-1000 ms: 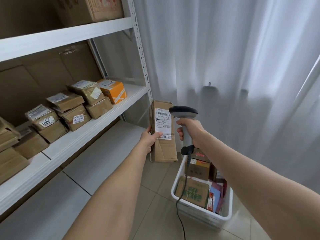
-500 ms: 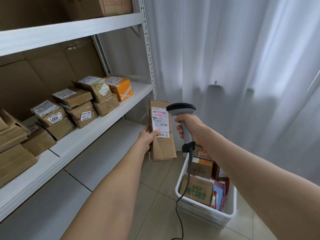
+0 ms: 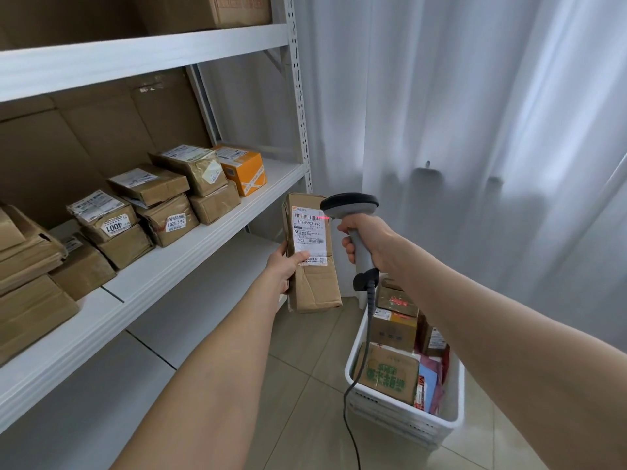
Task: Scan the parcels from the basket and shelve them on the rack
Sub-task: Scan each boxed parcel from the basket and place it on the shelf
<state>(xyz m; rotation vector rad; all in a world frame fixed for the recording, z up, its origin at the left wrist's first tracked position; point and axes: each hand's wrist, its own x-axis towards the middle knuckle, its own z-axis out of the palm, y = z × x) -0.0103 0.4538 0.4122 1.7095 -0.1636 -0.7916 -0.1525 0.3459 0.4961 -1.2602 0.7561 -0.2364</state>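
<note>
left hand (image 3: 283, 270) grips a brown parcel (image 3: 314, 254) upright, thumb curled over the lower edge of its white label (image 3: 310, 235), other fingers hidden behind. right hand (image 3: 368, 239) wrapped around the grey scanner (image 3: 353, 218) handle; scanner head just beside the parcel's top right, red line on the label barcode. parcel is above and left of the white basket (image 3: 403, 413), which holds more parcels. rack (image 3: 190, 239) left of the held parcel, boxes on its middle shelf. scanner cable (image 3: 359, 371) hangs into the basket.
</note>
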